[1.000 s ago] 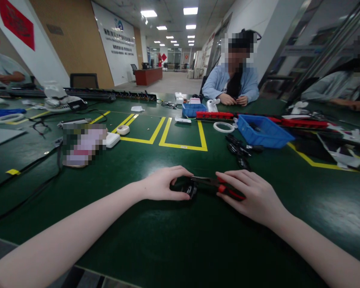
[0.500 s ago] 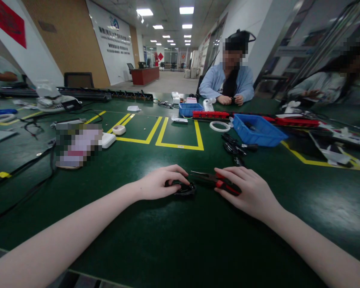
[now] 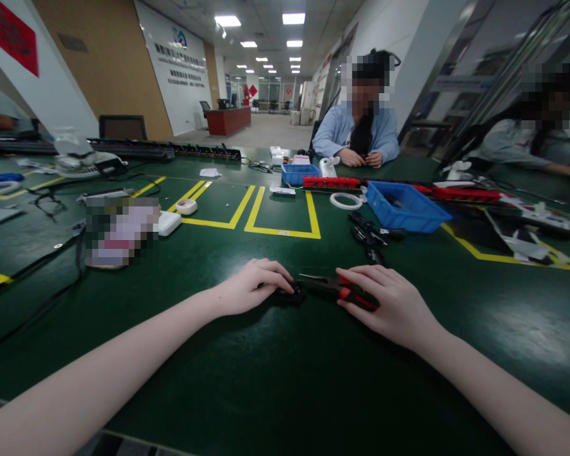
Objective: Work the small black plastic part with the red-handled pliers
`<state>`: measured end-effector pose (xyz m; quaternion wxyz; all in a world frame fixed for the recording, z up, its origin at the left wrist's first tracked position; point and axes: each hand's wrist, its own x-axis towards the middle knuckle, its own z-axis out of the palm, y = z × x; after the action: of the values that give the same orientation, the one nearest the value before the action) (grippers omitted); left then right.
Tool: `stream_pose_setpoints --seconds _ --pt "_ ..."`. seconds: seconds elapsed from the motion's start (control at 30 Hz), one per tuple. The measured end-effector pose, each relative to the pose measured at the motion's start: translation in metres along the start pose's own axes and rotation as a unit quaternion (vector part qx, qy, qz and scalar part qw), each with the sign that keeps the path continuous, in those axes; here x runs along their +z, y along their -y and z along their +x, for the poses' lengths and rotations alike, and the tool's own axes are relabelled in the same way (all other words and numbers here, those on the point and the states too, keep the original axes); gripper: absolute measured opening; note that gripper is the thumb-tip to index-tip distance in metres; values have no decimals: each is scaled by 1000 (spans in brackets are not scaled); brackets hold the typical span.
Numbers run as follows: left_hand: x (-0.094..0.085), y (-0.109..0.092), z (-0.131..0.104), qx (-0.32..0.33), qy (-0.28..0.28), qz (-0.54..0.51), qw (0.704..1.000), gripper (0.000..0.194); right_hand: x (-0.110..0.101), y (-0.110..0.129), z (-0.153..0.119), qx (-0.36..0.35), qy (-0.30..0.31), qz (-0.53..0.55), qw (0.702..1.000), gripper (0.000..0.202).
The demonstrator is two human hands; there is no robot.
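My right hand (image 3: 384, 297) is closed around the red-and-black handles of long-nose pliers (image 3: 330, 285), whose jaws point left, just above the table. Close to the jaw tips, my left hand (image 3: 254, 285) has its fingers bent down onto a small black bundle (image 3: 291, 295) that looks like coiled cable. Part of that bundle is covered by the fingers, so its exact kind is unclear. Beyond the pliers lie more black cables (image 3: 363, 231) in a loose heap.
A blue bin (image 3: 406, 212) stands behind the cables, with a white ring (image 3: 346, 201) beside it. To the left are a phone (image 3: 118, 240), a white case (image 3: 167, 223) and a tape roll (image 3: 187, 206). Yellow tape (image 3: 282, 233) marks the green table. A person (image 3: 356, 130) sits opposite.
My left fingers have closed a little further over the black bundle, covering more of it. The pliers stay in about the same place. At the far right, another person's arm has shifted.
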<state>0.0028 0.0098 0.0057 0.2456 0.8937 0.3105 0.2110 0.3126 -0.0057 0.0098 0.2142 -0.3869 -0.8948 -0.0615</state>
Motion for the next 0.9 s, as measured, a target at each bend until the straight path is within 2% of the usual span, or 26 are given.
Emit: stream_pose_setpoints --seconds 0.17,0.43,0.9 --pt "1 -2 0 -21 -42 0 999 25 0 2 0 -7 -1 5 1000 43" --pt "5 -17 -1 30 -10 87 996 23 1 2 -1 -21 1 2 1000 44" --pt "5 -10 -1 8 -9 47 999 22 -4 0 -2 -25 3 23 999 45"
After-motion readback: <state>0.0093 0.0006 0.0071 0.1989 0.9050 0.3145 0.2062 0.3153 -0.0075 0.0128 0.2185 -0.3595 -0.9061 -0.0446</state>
